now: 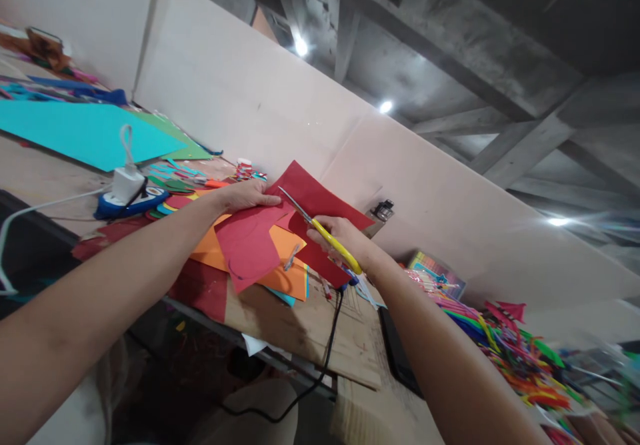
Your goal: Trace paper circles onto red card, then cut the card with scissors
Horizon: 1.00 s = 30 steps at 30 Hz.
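Note:
A large sheet of red paper (255, 241), cut part of the way in, hangs tilted above the table. My left hand (250, 195) grips it at its upper left, thumb on top. In my right hand (340, 235) is a pair of scissors (336, 241) with yellow handles; the fingers are wrapped round them. The metal blades lie across the red paper and point toward my left hand. A dark curved line is drawn near the paper's lower edge. Beneath it lie orange sheets (285, 279) and a small clear or metallic piece (291, 257).
At the left a white charger (128, 181) sits on a blue power strip (107, 205), near a turquoise sheet (90, 131). A black cable (330, 345) hangs over the table edge. Colourful pipe cleaners (520, 345) and a dark phone-like slab (397, 351) are at the right. A white partition stands behind.

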Motion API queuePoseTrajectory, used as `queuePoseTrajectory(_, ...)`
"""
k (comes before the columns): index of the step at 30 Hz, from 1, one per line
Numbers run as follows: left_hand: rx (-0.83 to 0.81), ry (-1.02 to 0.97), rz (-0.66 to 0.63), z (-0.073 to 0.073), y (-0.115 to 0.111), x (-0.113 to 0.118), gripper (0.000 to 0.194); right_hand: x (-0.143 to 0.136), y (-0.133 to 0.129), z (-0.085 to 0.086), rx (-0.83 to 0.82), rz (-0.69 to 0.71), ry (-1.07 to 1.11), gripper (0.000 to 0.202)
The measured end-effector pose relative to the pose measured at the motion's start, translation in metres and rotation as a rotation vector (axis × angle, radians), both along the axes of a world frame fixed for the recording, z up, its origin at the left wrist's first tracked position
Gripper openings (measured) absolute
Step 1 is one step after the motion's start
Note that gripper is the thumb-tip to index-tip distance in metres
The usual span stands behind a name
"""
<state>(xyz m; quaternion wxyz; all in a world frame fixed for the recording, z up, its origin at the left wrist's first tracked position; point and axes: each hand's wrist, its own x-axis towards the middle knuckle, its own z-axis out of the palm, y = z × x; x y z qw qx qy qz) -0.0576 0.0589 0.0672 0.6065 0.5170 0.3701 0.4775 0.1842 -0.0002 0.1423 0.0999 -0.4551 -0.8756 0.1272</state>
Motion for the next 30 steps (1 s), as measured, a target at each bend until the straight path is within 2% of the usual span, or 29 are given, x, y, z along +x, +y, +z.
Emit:
queuePoseTrajectory(7,0.035,0.005,-0.068,0.002,-0.002,-0.004,0.014,-0.001,0.006,0.0,0.033,0.024,-0.021,0.024)
queuePoseTrajectory(14,-0.031,-0.031,-0.016,0.004,-0.004,-0.003,0.006,-0.002,0.007,0.0,0.044,0.056,-0.025,0.02)
queuePoseTrajectory(19,-0.084,-0.041,-0.081,-0.001,-0.001,-0.003,0.012,-0.009,0.011,-0.001,0.073,0.114,-0.042,0.021)
queuePoseTrajectory(23,-0.187,-0.107,-0.05,-0.006,0.005,-0.007,0.024,-0.016,0.016,-0.004,0.088,0.096,-0.07,0.02)
queuePoseTrajectory(27,-0.168,-0.083,-0.13,-0.012,0.012,-0.013,0.02,-0.02,0.024,-0.006,0.098,0.08,-0.065,0.018)
queuePoseTrajectory(30,-0.207,-0.073,-0.156,-0.017,0.017,-0.018,0.019,-0.023,0.03,-0.012,0.04,0.04,-0.029,0.018)
